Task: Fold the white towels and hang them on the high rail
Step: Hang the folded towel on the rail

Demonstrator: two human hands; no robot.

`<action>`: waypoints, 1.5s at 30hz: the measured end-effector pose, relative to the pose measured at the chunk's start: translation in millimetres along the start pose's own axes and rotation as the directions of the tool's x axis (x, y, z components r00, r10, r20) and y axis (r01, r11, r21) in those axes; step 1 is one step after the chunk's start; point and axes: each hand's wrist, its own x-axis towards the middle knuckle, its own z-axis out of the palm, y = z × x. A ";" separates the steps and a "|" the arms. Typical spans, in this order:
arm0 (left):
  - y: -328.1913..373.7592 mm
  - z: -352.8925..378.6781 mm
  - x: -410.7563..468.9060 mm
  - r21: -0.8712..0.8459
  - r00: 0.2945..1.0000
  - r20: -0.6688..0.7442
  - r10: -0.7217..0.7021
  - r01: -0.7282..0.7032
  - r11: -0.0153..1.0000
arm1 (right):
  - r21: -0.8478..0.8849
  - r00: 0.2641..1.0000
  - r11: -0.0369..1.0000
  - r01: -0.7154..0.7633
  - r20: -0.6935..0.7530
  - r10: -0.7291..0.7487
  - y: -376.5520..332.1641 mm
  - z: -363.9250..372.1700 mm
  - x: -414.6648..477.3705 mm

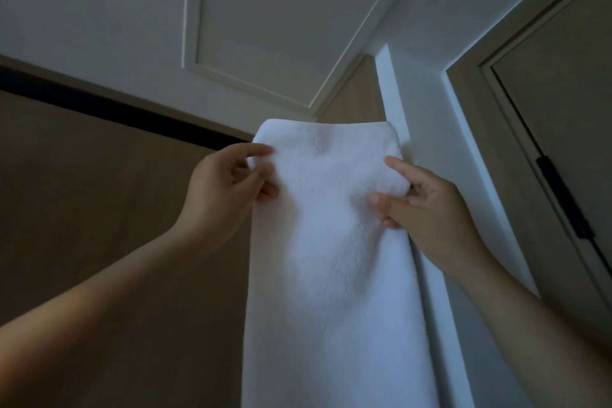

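No legible text, label, brand, number or sign on any item in the head view. The white towel (331, 242) carries no readable tag or print.

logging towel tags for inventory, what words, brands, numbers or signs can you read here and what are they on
None: there is no readable text anywhere in this view.
The white towel, pinched at its edges by the left hand and the right hand, shows plain terry with no tag or logo in view.
The door, its black fitting and the ceiling panel bear no writing.
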 end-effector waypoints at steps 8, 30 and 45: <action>13.3 -3.2 53.1 0.536 0.992 0.016 0.127 -0.116 0.836 | -0.282 0.993 0.956 0.078 -0.061 -0.099 6.3 31.3 47.0; -16.2 -6.5 111.9 0.935 0.952 0.302 0.056 -0.308 0.175 | -0.681 0.973 0.704 0.204 0.063 -0.222 15.7 84.3 81.1; -10.9 -18.4 -26.6 0.516 0.990 0.087 -0.115 0.054 0.855 | -0.704 0.978 0.681 0.201 0.104 -0.182 18.4 89.9 85.7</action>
